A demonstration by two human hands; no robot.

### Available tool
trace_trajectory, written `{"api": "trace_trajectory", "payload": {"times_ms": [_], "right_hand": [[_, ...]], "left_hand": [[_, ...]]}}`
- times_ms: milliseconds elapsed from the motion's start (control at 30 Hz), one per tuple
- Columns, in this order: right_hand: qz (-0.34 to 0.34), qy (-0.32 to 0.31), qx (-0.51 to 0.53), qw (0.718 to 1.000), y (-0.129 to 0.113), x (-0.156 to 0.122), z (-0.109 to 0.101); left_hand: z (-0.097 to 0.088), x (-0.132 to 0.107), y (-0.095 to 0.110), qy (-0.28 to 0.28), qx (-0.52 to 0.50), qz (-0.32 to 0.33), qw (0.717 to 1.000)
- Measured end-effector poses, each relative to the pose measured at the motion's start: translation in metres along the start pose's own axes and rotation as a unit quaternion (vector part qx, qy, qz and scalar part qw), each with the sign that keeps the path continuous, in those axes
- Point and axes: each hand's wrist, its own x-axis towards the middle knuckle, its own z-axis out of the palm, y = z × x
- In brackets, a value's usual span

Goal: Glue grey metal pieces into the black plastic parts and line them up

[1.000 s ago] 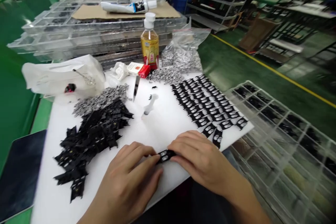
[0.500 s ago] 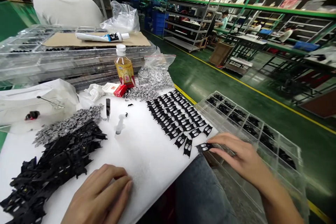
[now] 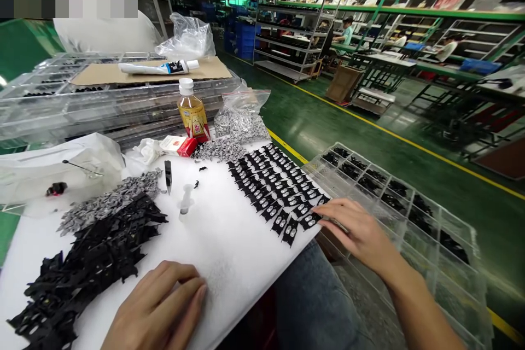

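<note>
My right hand point(image 3: 348, 227) is at the right edge of the white work surface point(image 3: 229, 262). Its thumb and fingers pinch a small black plastic part point(image 3: 308, 221) with pale oval inserts, at the near end of several rows of like black parts point(image 3: 268, 186). My left hand point(image 3: 158, 303) rests on the near side of the surface, fingers curled together and nothing visible in them. Beyond it lies a heap of loose black plastic parts point(image 3: 94, 262), with a pile of small grey pieces point(image 3: 112, 197) behind. A syringe point(image 3: 186, 199) and a dark pointed blade point(image 3: 168, 176) lie mid-surface.
Farther back are a drink bottle point(image 3: 192, 115), a red-and-white box point(image 3: 179, 145) and a bag of grey pieces point(image 3: 244, 120). A glue tube point(image 3: 158, 68) lies on cardboard over stacked clear trays point(image 3: 36, 106). A compartment tray point(image 3: 443, 213) sits right. A person in white point(image 3: 106, 33) is ahead.
My right hand has moved left and slightly up, bringing the black plastic part from beyond the edge onto the surface beside the rows. My left hand has stayed nearly still. The view has shifted slightly.
</note>
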Motion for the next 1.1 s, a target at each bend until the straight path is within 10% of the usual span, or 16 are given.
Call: {"api": "trace_trajectory", "payload": {"times_ms": [733,1100], "right_hand": [[0.024,0.118,-0.047,0.992,-0.039,0.011,0.046],[0.064,0.111,-0.036,0.991,-0.005,-0.010,0.017]], "left_hand": [[-0.003,0.005,0.005,-0.009,0.020,0.010,1.000],[-0.002,0.003,0.002,-0.006,0.004,-0.003,1.000]]}}
